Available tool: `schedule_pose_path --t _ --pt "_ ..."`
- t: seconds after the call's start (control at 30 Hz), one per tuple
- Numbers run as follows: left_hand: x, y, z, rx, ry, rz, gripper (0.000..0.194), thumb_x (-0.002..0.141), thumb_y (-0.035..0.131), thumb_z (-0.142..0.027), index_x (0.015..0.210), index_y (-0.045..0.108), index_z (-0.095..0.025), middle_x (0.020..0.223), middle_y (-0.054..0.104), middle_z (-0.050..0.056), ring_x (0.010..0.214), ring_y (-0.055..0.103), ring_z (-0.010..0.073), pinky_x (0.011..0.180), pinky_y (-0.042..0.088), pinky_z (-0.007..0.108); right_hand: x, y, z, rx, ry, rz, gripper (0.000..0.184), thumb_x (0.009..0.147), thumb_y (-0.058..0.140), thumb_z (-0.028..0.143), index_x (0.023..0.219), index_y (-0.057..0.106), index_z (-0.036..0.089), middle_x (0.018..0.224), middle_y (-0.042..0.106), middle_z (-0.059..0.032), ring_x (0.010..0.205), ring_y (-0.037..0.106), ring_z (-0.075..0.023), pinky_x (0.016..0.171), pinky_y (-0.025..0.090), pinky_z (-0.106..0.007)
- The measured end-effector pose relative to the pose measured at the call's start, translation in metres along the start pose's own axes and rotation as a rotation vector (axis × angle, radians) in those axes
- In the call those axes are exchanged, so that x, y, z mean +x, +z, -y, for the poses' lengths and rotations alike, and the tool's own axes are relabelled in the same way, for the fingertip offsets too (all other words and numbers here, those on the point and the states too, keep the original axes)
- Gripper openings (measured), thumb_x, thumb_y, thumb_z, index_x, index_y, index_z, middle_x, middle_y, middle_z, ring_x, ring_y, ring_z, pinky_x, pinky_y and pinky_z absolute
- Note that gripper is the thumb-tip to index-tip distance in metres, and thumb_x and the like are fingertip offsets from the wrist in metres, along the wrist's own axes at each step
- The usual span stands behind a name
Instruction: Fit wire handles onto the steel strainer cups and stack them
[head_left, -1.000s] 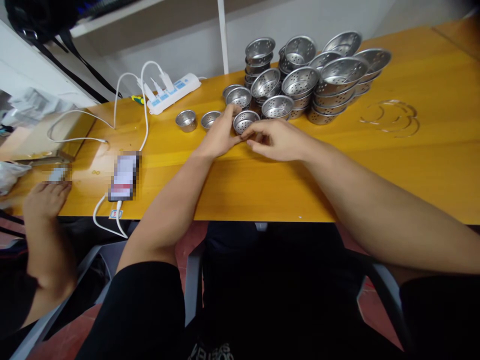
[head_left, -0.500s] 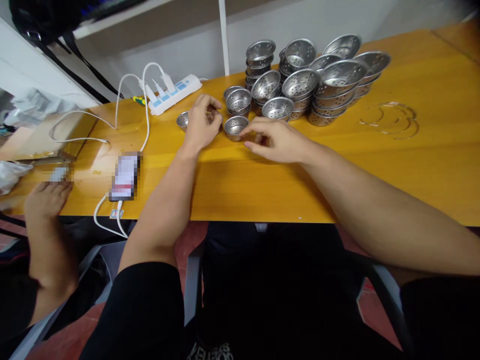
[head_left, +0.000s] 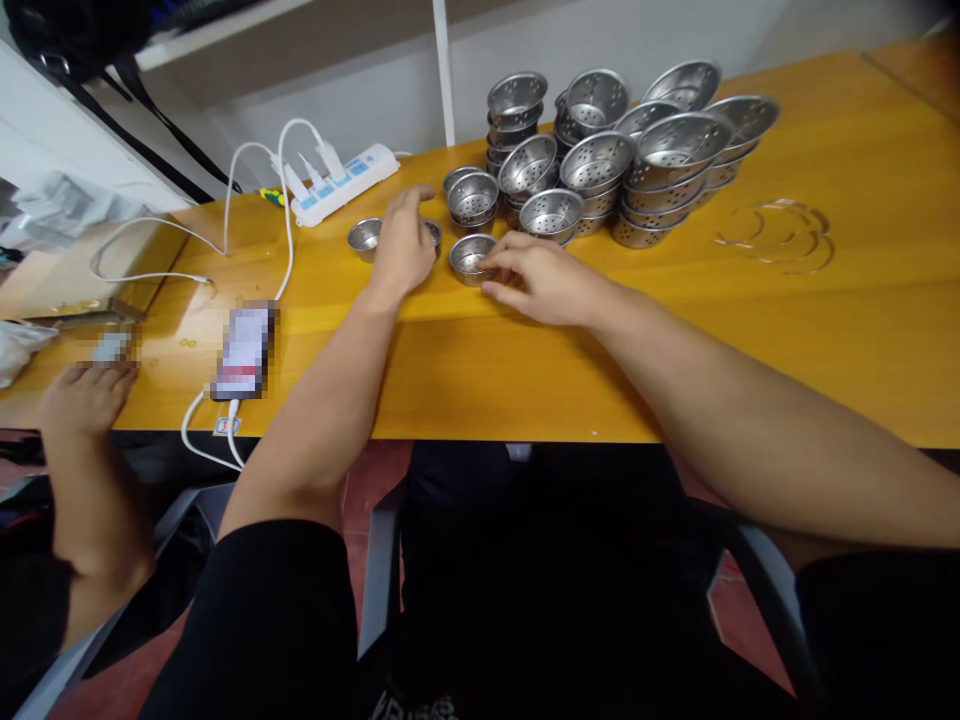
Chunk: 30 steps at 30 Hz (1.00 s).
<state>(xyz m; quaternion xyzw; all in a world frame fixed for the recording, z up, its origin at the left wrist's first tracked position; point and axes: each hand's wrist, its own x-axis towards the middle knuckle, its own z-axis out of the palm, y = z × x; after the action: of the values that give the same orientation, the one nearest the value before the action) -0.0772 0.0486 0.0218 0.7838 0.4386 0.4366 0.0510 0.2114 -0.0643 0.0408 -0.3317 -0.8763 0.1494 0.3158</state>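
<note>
My left hand point(head_left: 405, 245) is over the table with its fingers stretched out, holding nothing. A small metal cup point(head_left: 363, 238) stands to its left, and another cup point(head_left: 434, 234) shows partly from behind it on the right. My right hand point(head_left: 544, 278) has its fingertips on the right rim of a small perforated metal cup point(head_left: 466, 262), the index finger reaching over the rim and the thumb lower outside. Just behind this cup stands a short stack of small perforated cups point(head_left: 474, 198).
Stacks of larger perforated metal bowls point(head_left: 675, 155) rise at the back. A power strip point(head_left: 349, 185) with white cables, a phone point(head_left: 244, 350) and thin curved strips point(head_left: 787, 235) lie on the wooden table point(head_left: 525, 375). Another person's hand point(head_left: 90, 397) rests at far left.
My left hand's fingers have straightened, and a cup now shows at its right side. My right fingertips have moved onto the rim of the small cup. The view has shifted slightly.
</note>
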Motion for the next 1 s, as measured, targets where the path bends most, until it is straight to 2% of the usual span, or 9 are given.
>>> schedule_pose_path --t 0.17,0.33,0.4,0.5,0.67,0.77,0.83,0.9,1.0 --pt "0.037 0.003 0.012 0.037 -0.062 0.249 0.074 0.077 0.077 -0.023 0.149 0.069 -0.038 0.163 0.074 0.000 0.157 0.063 0.0388 0.145 0.042 0.075 0.001 0.001 -0.006 -0.026 0.031 -0.015 0.026 0.110 0.066 0.037 0.119 0.083 0.021 0.118 0.072 -0.0160 0.111 0.069 -0.0354 0.107 0.056 -0.051" --pt "0.077 -0.001 -0.017 0.167 -0.108 0.505 0.087 0.085 0.086 -0.005 0.166 0.059 -0.024 0.170 0.069 0.004 0.161 0.062 0.0352 0.143 0.050 0.063 0.001 -0.002 -0.007 -0.070 0.041 -0.003 0.022 0.109 0.064 0.032 0.112 0.083 0.021 0.114 0.073 -0.0146 0.107 0.069 -0.0337 0.101 0.056 -0.048" --pt "0.086 -0.002 -0.028 0.237 -0.123 0.569 0.078 0.089 0.085 0.000 0.160 0.065 -0.025 0.158 0.077 0.001 0.147 0.070 0.0288 0.135 0.058 0.058 0.000 -0.004 -0.007 -0.079 0.048 -0.006 0.020 0.109 0.065 0.031 0.111 0.083 0.022 0.114 0.073 -0.0145 0.107 0.069 -0.0337 0.100 0.056 -0.047" --pt "0.092 -0.007 -0.033 0.385 -0.193 0.616 0.059 0.087 0.090 0.004 0.137 0.080 -0.027 0.116 0.088 -0.007 0.109 0.072 0.0186 0.117 0.065 0.050 0.000 -0.005 -0.006 -0.076 0.062 -0.005 0.019 0.109 0.066 0.031 0.111 0.083 0.022 0.114 0.073 -0.0145 0.109 0.069 -0.0345 0.101 0.055 -0.048" --pt "0.082 -0.027 -0.006 0.439 -0.262 0.540 0.022 0.088 0.098 -0.045 0.099 0.086 -0.029 0.058 0.062 -0.008 0.080 0.063 0.0178 0.101 0.062 0.046 0.000 -0.005 -0.007 -0.071 0.071 0.002 0.021 0.112 0.067 0.037 0.112 0.083 0.023 0.115 0.074 -0.0137 0.110 0.069 -0.0345 0.102 0.056 -0.050" --pt "0.070 -0.034 0.017 0.369 -0.288 0.524 0.062 0.081 0.093 -0.084 0.073 0.076 -0.026 0.046 0.045 -0.009 0.067 0.045 0.0100 0.093 0.059 0.046 0.000 -0.005 -0.008 -0.064 0.068 0.003 0.024 0.114 0.067 0.042 0.112 0.083 0.024 0.116 0.074 -0.0132 0.111 0.069 -0.0344 0.103 0.056 -0.051" --pt "0.064 -0.036 0.028 0.273 -0.277 0.490 0.088 0.065 0.077 -0.112 0.064 0.069 -0.024 0.045 0.042 -0.009 0.069 0.038 0.0066 0.090 0.055 0.044 0.001 -0.004 -0.010 -0.062 0.068 -0.001 0.024 0.113 0.066 0.040 0.112 0.083 0.024 0.116 0.075 -0.0132 0.110 0.070 -0.0341 0.104 0.057 -0.051" --pt "0.060 -0.039 0.030 0.265 -0.305 0.474 0.097 0.058 0.065 -0.121 0.065 0.066 -0.025 0.048 0.041 -0.009 0.073 0.038 0.0066 0.092 0.054 0.045 0.001 -0.003 -0.011 -0.068 0.077 -0.009 0.022 0.112 0.066 0.037 0.110 0.083 0.023 0.116 0.075 -0.0135 0.109 0.070 -0.0336 0.103 0.057 -0.051" --pt "0.060 -0.046 0.018 0.366 -0.359 0.444 0.080 0.077 0.069 -0.107 0.073 0.064 -0.028 0.054 0.044 -0.007 0.077 0.048 0.0105 0.099 0.056 0.047 0.001 -0.002 -0.013 -0.080 0.094 -0.026 0.019 0.109 0.067 0.032 0.109 0.083 0.022 0.114 0.075 -0.0142 0.106 0.071 -0.0334 0.101 0.059 -0.051"
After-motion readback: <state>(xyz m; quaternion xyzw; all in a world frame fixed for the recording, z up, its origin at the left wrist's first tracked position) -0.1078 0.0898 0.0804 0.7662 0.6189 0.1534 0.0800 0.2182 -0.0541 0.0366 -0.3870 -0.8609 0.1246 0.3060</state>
